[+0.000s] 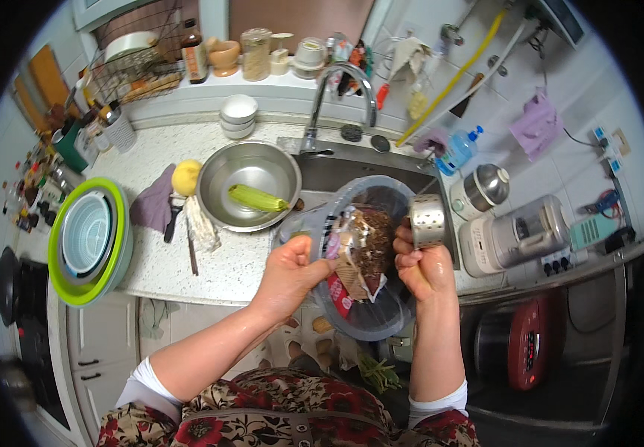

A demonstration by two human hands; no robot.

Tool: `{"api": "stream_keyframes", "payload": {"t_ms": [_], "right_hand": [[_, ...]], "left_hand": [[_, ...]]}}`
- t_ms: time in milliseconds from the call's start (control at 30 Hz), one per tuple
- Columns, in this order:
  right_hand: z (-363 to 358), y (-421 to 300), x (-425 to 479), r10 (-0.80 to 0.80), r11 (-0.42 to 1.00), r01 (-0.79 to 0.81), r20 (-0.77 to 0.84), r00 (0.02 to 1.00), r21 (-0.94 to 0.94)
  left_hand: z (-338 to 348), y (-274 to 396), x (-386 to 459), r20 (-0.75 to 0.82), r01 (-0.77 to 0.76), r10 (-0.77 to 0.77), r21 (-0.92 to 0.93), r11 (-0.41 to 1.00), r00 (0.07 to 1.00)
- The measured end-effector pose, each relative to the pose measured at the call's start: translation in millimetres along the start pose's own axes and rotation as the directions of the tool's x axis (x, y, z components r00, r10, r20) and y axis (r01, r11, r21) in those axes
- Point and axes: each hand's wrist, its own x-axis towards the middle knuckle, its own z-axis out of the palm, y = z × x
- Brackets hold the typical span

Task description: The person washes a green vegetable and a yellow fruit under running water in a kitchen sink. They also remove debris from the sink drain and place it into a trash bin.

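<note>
My left hand (294, 274) grips the rim of a translucent plastic bin (383, 329) in front of the sink. Dark brown food waste (375, 237), torn cardboard and wrappers lie inside it. My right hand (425, 268), at the bin's right side, holds a perforated metal sink strainer basket (428, 220). Behind and left of the bin, a wide stainless steel bowl (215, 215) stands on the counter, with a peeled green vegetable (257, 198) in it. A yellow round fruit or vegetable (186, 177), a purple cloth (156, 198) and a black-handled peeler or knife (172, 220) lie left of the bowl.
The sink (333, 173) with its curved faucet (316, 112) is behind the bin. Nested basins and colanders (59, 279) stand at left, stacked white bowls (238, 109) at the back. A blender-like appliance (512, 237) and a soap bottle (456, 152) stand at right.
</note>
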Motion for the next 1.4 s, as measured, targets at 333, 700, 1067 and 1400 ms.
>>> {"api": "stream_keyframes", "payload": {"t_ms": [333, 700, 1067, 1400], "right_hand": [[10, -2, 4, -0.13, 0.963, 0.074, -0.204, 0.97, -0.26], [-43, -82, 21, -0.231, 0.964, 0.211, -0.12, 0.966, -0.16], [-174, -60, 142, -0.372, 0.779, 0.118, -0.302, 0.878, -0.616], [-280, 87, 265, -0.303, 0.084, -0.367, -0.374, 0.876, -0.926]], "left_hand": [[-8, 4, -1, -0.065, -0.026, 0.023, -0.05, 0.998, 0.998], [-65, 43, -22, -0.166, -0.066, 0.03, -0.215, 0.974, 0.986], [-72, 76, -55, -0.676, -0.302, 0.033, -0.285, 0.91, 0.736], [-118, 99, -112, -0.844, -0.371, 0.135, -0.08, 0.925, 0.52]]}}
